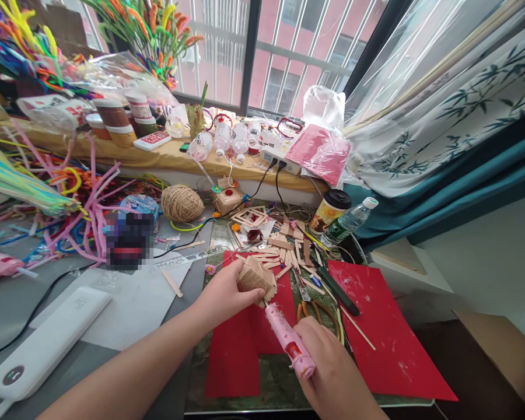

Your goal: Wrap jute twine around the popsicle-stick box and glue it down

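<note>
So you've got your left hand (230,293) closed around a little twine-wrapped piece (252,275), thumb along its near side. Your right hand (326,356) is wrapped around a pink tool (286,335), looks like a glue gun, pointed up and left at that piece. The tip's right by your left thumb, but I can't tell if it's actually touching the twine.

Under your left-hand grip there's red paper (233,364), and just past it a messy pile of wooden sticks (284,248). The twine ball (182,203) is farther off, beyond and left of that grip. Right of your tool hand you've got another red sheet (391,332), with the water bottle (349,223) and paper cup (328,213) well beyond it.
</note>
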`<state>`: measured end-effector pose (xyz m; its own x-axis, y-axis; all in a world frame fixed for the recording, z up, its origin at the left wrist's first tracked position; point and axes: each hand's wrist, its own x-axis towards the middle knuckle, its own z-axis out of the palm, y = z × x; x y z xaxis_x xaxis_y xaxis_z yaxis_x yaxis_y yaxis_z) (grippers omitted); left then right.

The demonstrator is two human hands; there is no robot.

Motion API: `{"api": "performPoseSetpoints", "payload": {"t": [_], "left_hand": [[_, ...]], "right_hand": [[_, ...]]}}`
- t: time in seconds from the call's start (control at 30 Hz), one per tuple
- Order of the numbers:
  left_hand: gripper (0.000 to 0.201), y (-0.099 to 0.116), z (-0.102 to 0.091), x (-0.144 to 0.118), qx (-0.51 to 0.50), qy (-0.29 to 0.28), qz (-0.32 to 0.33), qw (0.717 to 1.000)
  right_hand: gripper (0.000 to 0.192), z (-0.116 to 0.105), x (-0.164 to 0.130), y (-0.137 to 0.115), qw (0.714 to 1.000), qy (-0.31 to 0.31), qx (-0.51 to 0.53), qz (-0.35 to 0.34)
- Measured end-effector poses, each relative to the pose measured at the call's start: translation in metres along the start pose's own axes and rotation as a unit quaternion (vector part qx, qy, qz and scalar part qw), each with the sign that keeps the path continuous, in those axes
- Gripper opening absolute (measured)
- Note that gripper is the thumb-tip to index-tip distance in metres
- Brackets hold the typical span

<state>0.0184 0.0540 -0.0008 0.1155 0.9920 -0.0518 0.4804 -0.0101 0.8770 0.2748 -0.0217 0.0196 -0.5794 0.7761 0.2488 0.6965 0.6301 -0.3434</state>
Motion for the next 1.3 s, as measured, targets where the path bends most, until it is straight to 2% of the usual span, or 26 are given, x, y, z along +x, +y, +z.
{"api": "performPoseSetpoints", "payload": {"t": [0.43,0.73,1.0,1.3], "left_hand": [[0.034,-0.0034,0.0016,0.0002,-0.017,-0.005,0.001,1.0],[0.036,-0.0029,0.0014,0.0004,-0.011,-0.002,0.001,1.0],[0.036,-0.0037,0.0014,0.0005,-0.018,-0.006,0.002,1.0],[0.034,-0.0045,0.0024,0.0014,-0.018,-0.004,0.0,1.0]], "right_hand": [[0.018,-0.0021,0.001,0.0003,1.0,-0.007,-0.001,0.011],[0.017,-0.0051,0.0032,-0.0005,1.0,0.014,-0.012,0.013],[0.016,-0.0061,-0.0008,0.0031,0.999,-0.015,-0.016,0.032],[0.014,-0.007,0.0002,0.0031,0.999,-0.02,0.004,0.033]]}}
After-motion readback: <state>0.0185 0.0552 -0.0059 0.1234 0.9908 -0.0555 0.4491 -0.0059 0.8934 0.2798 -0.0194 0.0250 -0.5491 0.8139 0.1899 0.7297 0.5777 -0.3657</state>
